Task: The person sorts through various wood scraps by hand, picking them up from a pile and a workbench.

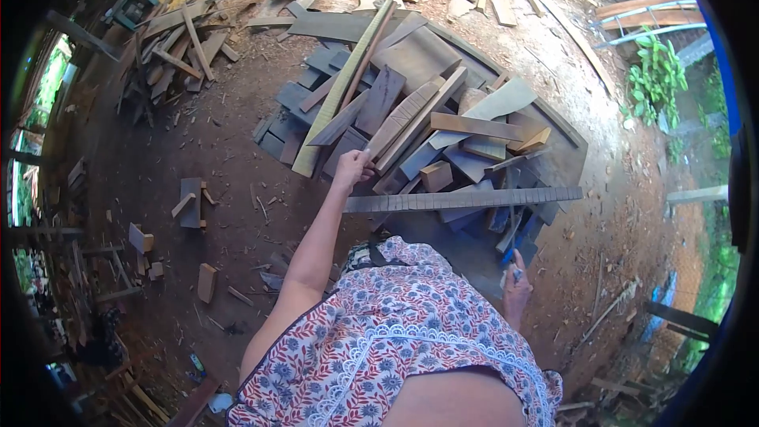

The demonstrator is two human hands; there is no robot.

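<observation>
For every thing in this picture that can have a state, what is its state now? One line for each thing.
Left hand: arm stretched out, fingers closed on a plank in the pile.
Right hand: low by the body, holding a small object, too small to identify.
Wood pile: planks and offcuts lying loose, crossing each other.
Long pale plank: resting tilted across the pile.
Long notched strip: lying flat at the pile's near edge.
</observation>
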